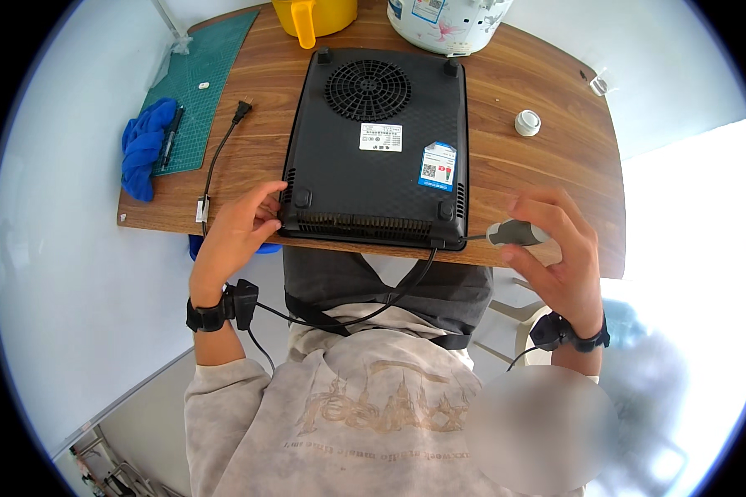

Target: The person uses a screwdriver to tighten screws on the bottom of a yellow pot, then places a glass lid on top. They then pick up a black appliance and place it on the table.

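A black induction cooker (331,153) lies upside down on the table, its fan grille, rubber feet and labels facing up. At its near left corner, my left hand (242,225) touches the side edge with fingertips, fingers slightly bent and holding nothing. My right hand (562,248) has thumb and fingers around the grey handle of a screwdriver (515,233). The screwdriver's shaft reaches the cooker's near right corner; its tip is hard to make out. A black power cord (414,286) leaves the near edge by that corner and hangs across my lap.
On the wooden table (547,182) stand a small white round container (527,123), a yellow jug (317,18) and a white patterned appliance (452,29). A blue cloth (147,145) and pen lie on the green cutting mat (199,108). The cord's plug (241,111) rests left of the cooker.
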### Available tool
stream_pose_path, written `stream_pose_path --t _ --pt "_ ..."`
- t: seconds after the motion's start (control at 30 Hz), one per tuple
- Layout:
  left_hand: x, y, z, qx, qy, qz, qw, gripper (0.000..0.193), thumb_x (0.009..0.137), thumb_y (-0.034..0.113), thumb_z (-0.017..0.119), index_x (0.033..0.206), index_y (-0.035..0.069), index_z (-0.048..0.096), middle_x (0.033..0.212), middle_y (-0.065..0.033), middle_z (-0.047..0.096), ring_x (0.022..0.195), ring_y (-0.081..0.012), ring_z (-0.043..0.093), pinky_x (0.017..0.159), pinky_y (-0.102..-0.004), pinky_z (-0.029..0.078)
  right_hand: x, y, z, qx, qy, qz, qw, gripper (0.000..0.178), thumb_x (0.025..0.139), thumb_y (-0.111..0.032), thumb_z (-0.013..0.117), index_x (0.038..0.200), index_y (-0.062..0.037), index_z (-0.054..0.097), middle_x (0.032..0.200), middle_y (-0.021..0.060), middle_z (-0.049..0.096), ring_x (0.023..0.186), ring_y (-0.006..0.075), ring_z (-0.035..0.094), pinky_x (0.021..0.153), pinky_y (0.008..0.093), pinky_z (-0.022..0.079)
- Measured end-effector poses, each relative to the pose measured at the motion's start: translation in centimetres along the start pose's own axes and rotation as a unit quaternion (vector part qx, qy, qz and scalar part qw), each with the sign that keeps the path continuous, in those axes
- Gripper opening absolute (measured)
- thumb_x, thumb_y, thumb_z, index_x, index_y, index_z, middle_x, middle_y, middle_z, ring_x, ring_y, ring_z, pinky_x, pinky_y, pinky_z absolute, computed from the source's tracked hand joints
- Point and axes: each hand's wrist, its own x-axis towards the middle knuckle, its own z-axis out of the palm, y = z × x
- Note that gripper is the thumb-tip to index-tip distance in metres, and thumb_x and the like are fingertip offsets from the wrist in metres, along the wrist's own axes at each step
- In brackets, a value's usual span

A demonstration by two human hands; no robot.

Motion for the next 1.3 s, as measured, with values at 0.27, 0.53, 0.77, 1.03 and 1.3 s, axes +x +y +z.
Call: stream_pose_path --t 0.27,0.53,0.77,1.03,1.3 --pt "0.0 0.0 0.3 -0.012 0.007 -0.012 1.0 0.054 0.088 -0.005 0.065 0.138 0.011 0.055 0.102 -0.0134 0.068 0.092 -0.0256 0.069 0.085 -0.0352 0.057 0.2 -1.3 0.5 -0.042 0.023 0.012 0.999 0.039 0.078 -0.004 0.082 0.116 -0.0081 0.073 0.103 0.0092 0.069 0.085 0.0236 0.069 0.07 0.0343 0.056" --pt "0.1 0.2 0.3 -0.009 0.0 -0.026 1.0 0.055 0.087 -0.007 0.064 0.139 0.008 0.055 0.104 -0.0111 0.066 0.093 -0.0212 0.067 0.088 -0.033 0.056 0.4 -1.2 0.3 -0.045 -0.009 -0.024 0.999 0.039 0.082 0.003 0.076 0.12 -0.0081 0.071 0.114 0.0123 0.071 0.094 0.0266 0.072 0.076 0.0349 0.061" --pt "0.0 0.6 0.2 0.009 0.002 -0.015 1.0 0.054 0.087 -0.007 0.064 0.138 0.009 0.055 0.104 -0.0115 0.066 0.093 -0.0219 0.068 0.086 -0.0334 0.056 -0.2 -0.6 0.3 -0.049 0.001 -0.029 0.998 0.04 0.085 0.005 0.072 0.122 -0.0068 0.067 0.12 0.0125 0.07 0.097 0.0274 0.072 0.083 0.0353 0.06" --pt "0.2 0.1 0.1 0.042 0.004 0.017 0.999 0.049 0.09 -0.005 0.062 0.137 0.01 0.055 0.101 -0.0135 0.069 0.089 -0.0239 0.069 0.083 -0.0342 0.057 -1.7 0.8 1.1 0.123 0.108 -0.002 0.987 0.045 0.082 0.01 0.061 0.126 0.0014 0.056 0.113 0.0139 0.067 0.101 0.0221 0.069 0.087 0.0341 0.057" --pt "1.2 -0.1 -0.3 0.031 0.023 0.045 0.998 0.031 0.097 0.004 0.061 0.128 0.005 0.059 0.103 -0.0148 0.071 0.092 -0.0243 0.07 0.083 -0.0347 0.056 -1.3 2.7 -1.2 0.238 0.135 0.142 0.951 0.024 0.084 0.005 0.047 0.106 -0.0005 0.055 0.095 0.0076 0.058 0.086 0.0134 0.06 0.08 0.0283 0.049"
